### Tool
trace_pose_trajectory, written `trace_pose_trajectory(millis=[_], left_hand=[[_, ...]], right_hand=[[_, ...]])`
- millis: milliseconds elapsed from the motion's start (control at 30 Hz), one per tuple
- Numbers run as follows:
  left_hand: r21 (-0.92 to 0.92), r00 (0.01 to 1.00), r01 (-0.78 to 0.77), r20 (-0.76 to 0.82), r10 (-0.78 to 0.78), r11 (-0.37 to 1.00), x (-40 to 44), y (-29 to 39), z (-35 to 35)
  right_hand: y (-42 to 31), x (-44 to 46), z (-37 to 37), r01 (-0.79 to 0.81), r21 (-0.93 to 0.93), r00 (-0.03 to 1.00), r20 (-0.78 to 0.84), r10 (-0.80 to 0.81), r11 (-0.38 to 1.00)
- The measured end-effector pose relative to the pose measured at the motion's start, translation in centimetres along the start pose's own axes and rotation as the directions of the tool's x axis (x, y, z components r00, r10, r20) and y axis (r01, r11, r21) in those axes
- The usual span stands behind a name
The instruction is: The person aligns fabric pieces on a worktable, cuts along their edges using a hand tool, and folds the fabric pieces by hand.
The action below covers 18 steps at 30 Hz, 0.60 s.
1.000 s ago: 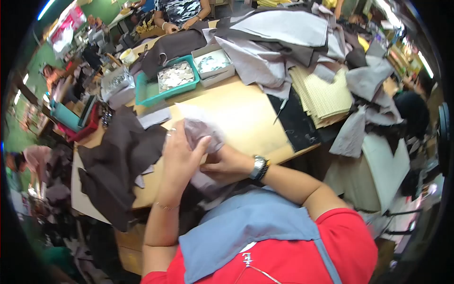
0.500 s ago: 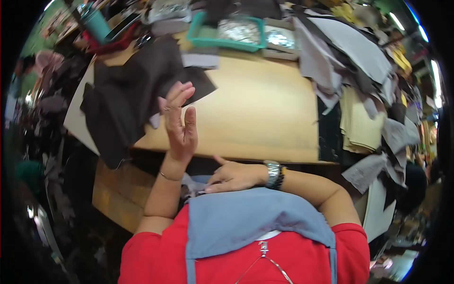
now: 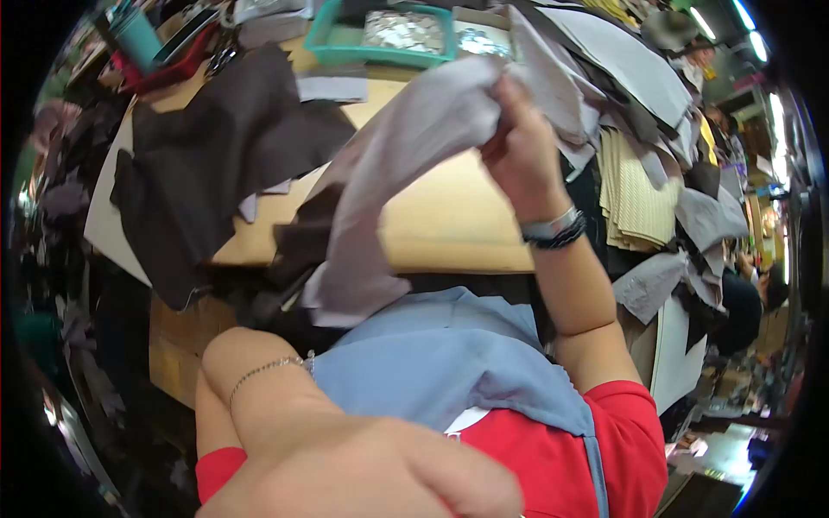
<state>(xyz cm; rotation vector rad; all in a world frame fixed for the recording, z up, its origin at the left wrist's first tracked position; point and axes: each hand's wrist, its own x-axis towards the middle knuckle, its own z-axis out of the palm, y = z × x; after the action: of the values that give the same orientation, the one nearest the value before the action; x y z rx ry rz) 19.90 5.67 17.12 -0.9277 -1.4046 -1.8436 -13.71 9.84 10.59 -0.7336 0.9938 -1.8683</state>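
Note:
My right hand (image 3: pixel 524 151), with a watch and a dark bracelet at the wrist, is raised over the table and closed on one end of a grey fabric piece (image 3: pixel 401 142). The piece curves down to the left toward my lap, and a dark brown part shows beside it, blurred. Close to the camera at the bottom is my left hand (image 3: pixel 363 470), its back toward me and a chain bracelet on its wrist. The lower frame edge cuts off most of its fingers, so I cannot see whether they hold anything. A blue-grey apron (image 3: pixel 432 345) covers my lap.
A large dark brown sheet (image 3: pixel 203 155) lies on the left of the wooden table (image 3: pixel 458 216). At the back stand a green tray (image 3: pixel 380 53) of small shiny pieces and a teal cup (image 3: pixel 136 39). Grey pieces (image 3: pixel 617 60) and cream sheets (image 3: pixel 635 203) are piled at right.
My right hand has gone from my lap up over the table, now lifting the grey fabric piece. My left hand has come from above the table down close to the camera.

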Motion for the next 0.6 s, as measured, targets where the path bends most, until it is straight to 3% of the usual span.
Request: trace_pose_trajectory(millis=[33,67,100,133,267,367,433,467,533,600], left_hand=[[-0.183,1.000,-0.007,-0.003,0.007,0.983,-0.9,0.3,0.3],[-0.333,1.000,-0.009,0.001,0.010,0.943,-1.4,0.5,0.9],[-0.439,1.000,-0.009,-0.002,0.009,0.898,-1.2,0.2,1.6],[-0.440,1.000,-0.018,-0.001,0.019,0.898,-0.5,-0.3,2.2],[-0.035,0.998,-0.061,0.019,0.061,0.998,7.0,-2.9,4.2],[0.133,0.961,-0.265,0.115,0.250,0.955,7.9,-4.7,4.1],[0.176,0.949,-0.315,0.031,0.315,0.933,7.0,-4.4,4.5],[0.193,0.952,-0.269,-0.095,0.291,0.944,5.3,-2.9,5.5],[0.173,0.948,-0.229,-0.184,0.259,0.958,4.6,-2.0,5.6],[0.112,0.950,-0.267,-0.136,0.281,0.957,4.8,-2.5,5.2]], right_hand=[[-2.5,0.9,-0.8,0.108,-0.090,0.985,-0.124,-0.119,0.990],[-5.0,1.9,-2.3,0.200,-0.024,0.959,-0.200,-0.201,0.980],[-7.5,3.5,-6.3,0.236,-0.083,0.913,-0.322,-0.250,0.968],[-10.4,5.0,-9.0,0.312,-0.016,0.845,-0.452,-0.285,0.950],[-19.7,6.9,-20.4,0.485,-0.010,0.683,-0.619,-0.386,0.874],[-17.5,2.0,-19.4,0.331,-0.410,0.558,-0.641,-0.527,0.850],[-14.5,-0.8,-21.7,0.215,-0.604,0.611,-0.530,-0.588,0.767],[-12.6,-2.8,-21.2,0.186,-0.647,0.638,-0.492,-0.592,0.739],[-9.1,-6.3,-21.1,0.105,-0.802,0.635,-0.401,-0.660,0.588],[-6.0,-9.5,-23.1,0.037,-0.988,0.645,-0.092,-0.758,0.152]])
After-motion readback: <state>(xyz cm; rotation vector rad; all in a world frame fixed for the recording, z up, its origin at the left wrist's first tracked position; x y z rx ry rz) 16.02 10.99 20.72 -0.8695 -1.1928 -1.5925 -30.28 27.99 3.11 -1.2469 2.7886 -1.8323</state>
